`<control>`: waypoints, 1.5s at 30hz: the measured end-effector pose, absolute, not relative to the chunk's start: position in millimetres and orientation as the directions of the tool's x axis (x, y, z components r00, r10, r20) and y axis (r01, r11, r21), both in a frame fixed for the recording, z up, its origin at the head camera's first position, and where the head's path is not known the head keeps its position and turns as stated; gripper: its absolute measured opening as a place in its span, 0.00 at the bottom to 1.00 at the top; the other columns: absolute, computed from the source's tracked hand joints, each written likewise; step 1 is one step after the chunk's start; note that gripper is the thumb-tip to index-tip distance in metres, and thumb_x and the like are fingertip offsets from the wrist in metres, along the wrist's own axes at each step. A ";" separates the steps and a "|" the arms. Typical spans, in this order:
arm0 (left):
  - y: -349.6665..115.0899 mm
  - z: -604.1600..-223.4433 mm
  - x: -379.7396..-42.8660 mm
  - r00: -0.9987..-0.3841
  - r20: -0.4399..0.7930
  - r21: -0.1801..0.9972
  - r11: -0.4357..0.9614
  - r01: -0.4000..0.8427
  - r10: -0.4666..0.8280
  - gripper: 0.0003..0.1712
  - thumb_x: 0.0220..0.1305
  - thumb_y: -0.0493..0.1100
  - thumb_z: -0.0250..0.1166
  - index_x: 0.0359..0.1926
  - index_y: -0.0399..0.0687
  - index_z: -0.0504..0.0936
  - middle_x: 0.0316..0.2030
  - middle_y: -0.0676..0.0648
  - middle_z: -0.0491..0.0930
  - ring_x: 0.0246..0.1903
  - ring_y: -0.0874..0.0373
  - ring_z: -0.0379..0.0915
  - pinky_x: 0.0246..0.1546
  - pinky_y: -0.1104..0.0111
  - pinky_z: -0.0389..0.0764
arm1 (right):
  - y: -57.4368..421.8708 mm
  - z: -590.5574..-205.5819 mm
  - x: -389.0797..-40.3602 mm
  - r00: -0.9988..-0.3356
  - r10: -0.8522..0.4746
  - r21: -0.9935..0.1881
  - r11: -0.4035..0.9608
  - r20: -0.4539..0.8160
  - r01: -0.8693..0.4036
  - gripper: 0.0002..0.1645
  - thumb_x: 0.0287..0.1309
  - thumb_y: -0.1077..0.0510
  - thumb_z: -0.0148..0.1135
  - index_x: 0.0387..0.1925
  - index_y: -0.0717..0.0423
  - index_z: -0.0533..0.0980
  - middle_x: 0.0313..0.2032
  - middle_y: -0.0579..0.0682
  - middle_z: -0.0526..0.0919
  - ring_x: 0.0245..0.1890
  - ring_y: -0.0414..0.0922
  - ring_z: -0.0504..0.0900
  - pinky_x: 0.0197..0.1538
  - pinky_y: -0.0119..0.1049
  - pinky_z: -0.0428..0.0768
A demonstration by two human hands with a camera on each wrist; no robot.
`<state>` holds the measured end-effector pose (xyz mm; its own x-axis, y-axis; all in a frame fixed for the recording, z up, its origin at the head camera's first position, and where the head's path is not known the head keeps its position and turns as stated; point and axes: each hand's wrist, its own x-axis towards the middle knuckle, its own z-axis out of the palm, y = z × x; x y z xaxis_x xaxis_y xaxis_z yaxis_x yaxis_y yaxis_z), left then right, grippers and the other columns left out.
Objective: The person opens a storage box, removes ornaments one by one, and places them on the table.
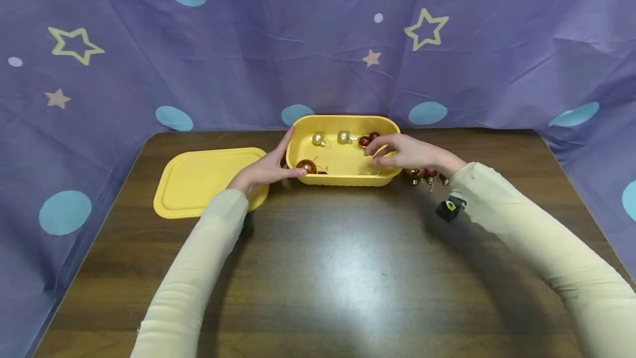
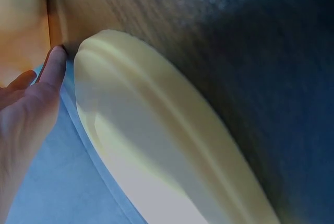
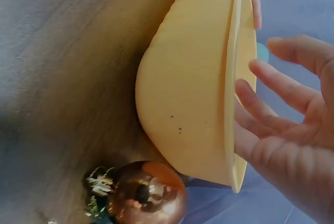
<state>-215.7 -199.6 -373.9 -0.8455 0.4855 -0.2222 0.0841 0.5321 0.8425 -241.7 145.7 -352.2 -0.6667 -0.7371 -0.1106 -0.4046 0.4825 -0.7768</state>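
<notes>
A yellow plastic tub point(image 1: 343, 180) stands near the back of the table, with small Christmas baubles inside. My left hand point(image 1: 263, 171) rests against its left end, index finger straight along the outside and thumb at the front left corner. Over the tub's right side, my right hand point(image 1: 402, 152) has its fingers spread and loosely bent, with nothing between them, as the right wrist view point(image 3: 292, 109) also shows. In the tub lie a copper bauble point(image 1: 306, 166), a pale gold bauble point(image 1: 318, 138), another gold bauble point(image 1: 343, 137) and a red bauble point(image 1: 364, 141).
The tub's yellow lid point(image 1: 199, 181) lies flat to the left, partly under my left wrist. Outside the tub's right end are a copper bauble point(image 3: 148, 195) and several smaller ones, partly hidden beneath my right forearm. A purple patterned cloth point(image 1: 318, 43) hangs behind the table.
</notes>
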 end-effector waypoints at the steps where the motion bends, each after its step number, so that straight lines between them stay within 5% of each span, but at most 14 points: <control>1: -201.8 -378.8 -217.7 -0.848 -0.220 0.843 0.532 0.084 0.483 0.63 0.62 0.46 0.68 0.75 0.64 0.23 0.75 0.45 0.27 0.71 0.44 0.40 0.67 0.50 0.48 | 142.8 -351.7 -243.7 -0.655 -0.744 -0.801 0.471 -0.136 -0.369 0.18 0.64 0.61 0.59 0.54 0.66 0.75 0.53 0.61 0.77 0.48 0.55 0.77 0.50 0.46 0.76; 4: -207.2 -392.0 -222.8 -0.857 -0.205 0.838 0.537 0.095 0.473 0.64 0.62 0.49 0.68 0.74 0.71 0.23 0.75 0.50 0.26 0.71 0.47 0.38 0.68 0.52 0.47 | 134.9 -351.5 -248.6 -0.629 -0.747 -0.864 0.445 -0.215 -0.233 0.20 0.64 0.64 0.56 0.55 0.70 0.72 0.56 0.65 0.73 0.49 0.59 0.75 0.49 0.49 0.78; 8: -204.5 -384.5 -219.9 -0.857 -0.199 0.839 0.535 0.101 0.474 0.64 0.62 0.47 0.68 0.75 0.65 0.24 0.75 0.48 0.27 0.71 0.46 0.37 0.68 0.52 0.45 | 129.1 -354.2 -254.6 -0.601 -0.741 -0.858 0.484 -0.299 -0.170 0.21 0.65 0.63 0.55 0.56 0.70 0.71 0.53 0.65 0.73 0.48 0.55 0.73 0.49 0.51 0.76; 16: -196.2 -359.6 -208.4 -0.844 -0.222 0.834 0.544 0.096 0.489 0.62 0.62 0.43 0.67 0.75 0.52 0.24 0.74 0.42 0.26 0.72 0.42 0.32 0.68 0.49 0.45 | 120.6 -357.1 -257.0 -0.505 -0.734 -0.828 0.557 -0.454 -0.065 0.23 0.67 0.57 0.55 0.59 0.65 0.70 0.42 0.56 0.75 0.36 0.44 0.71 0.36 0.35 0.72; 23: -196.0 -359.8 -208.2 -0.845 -0.216 0.831 0.547 0.104 0.489 0.62 0.63 0.43 0.67 0.75 0.53 0.24 0.74 0.43 0.26 0.72 0.44 0.32 0.68 0.50 0.44 | 111.7 -370.4 -259.1 -0.454 -0.807 -0.886 0.457 -0.377 -0.077 0.22 0.65 0.64 0.54 0.57 0.73 0.69 0.55 0.61 0.76 0.53 0.48 0.72 0.57 0.38 0.70; 27: -195.7 -360.1 -207.6 -0.842 -0.230 0.834 0.545 0.088 0.488 0.62 0.63 0.44 0.67 0.75 0.54 0.24 0.74 0.44 0.26 0.72 0.45 0.31 0.68 0.51 0.44 | 110.2 -376.7 -259.5 -0.479 -0.809 -0.912 0.408 -0.341 -0.039 0.22 0.60 0.70 0.55 0.56 0.76 0.70 0.55 0.65 0.75 0.55 0.52 0.72 0.58 0.38 0.70; 34: -196.0 -360.0 -208.3 -0.843 -0.225 0.838 0.538 0.089 0.489 0.62 0.63 0.43 0.67 0.75 0.53 0.24 0.74 0.44 0.26 0.72 0.45 0.31 0.68 0.51 0.43 | 112.5 -379.3 -258.9 -0.589 -0.751 -0.945 0.320 -0.300 0.074 0.28 0.56 0.72 0.59 0.59 0.75 0.67 0.50 0.63 0.73 0.44 0.44 0.75 0.48 0.33 0.77; 45: -196.6 -360.3 -207.9 -0.842 -0.227 0.831 0.549 0.095 0.489 0.62 0.63 0.44 0.67 0.75 0.54 0.24 0.74 0.43 0.27 0.72 0.44 0.31 0.68 0.50 0.43 | 122.2 -378.5 -258.7 -0.725 -0.658 -0.979 0.136 -0.205 0.154 0.28 0.59 0.75 0.55 0.62 0.73 0.63 0.46 0.57 0.71 0.45 0.50 0.77 0.56 0.49 0.74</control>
